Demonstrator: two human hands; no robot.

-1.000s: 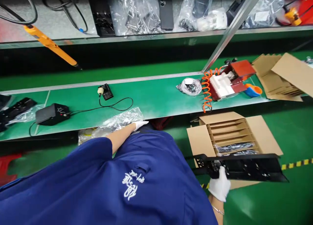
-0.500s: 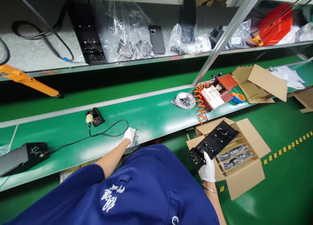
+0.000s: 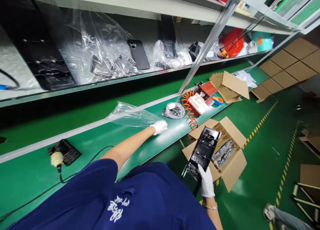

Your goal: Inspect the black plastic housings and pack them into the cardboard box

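My left hand (image 3: 159, 127), in a white glove, is closed on the end of a clear plastic bag (image 3: 131, 115) that lies stretched over the green workbench (image 3: 100, 141). My right hand (image 3: 206, 182), also gloved, grips the lower end of a black metal bracket plate (image 3: 203, 151) and holds it tilted upright over an open cardboard box (image 3: 230, 156) on the floor. The box has cardboard dividers and bagged black parts inside. My blue smock fills the bottom of the view.
On the bench lie a black device with a cable (image 3: 63, 152), a bag of small parts (image 3: 173, 110), an orange coiled hose (image 3: 188, 108) beside a red-and-white fixture (image 3: 201, 98), and flattened cartons (image 3: 228, 86). A shelf above holds bags and a phone (image 3: 138, 54). Another person's shoe (image 3: 268, 211) shows bottom right.
My left hand has pulled the plastic bag up from the bench edge and carried it rightward over the bench. My right hand has raised the black plate from level to upright.
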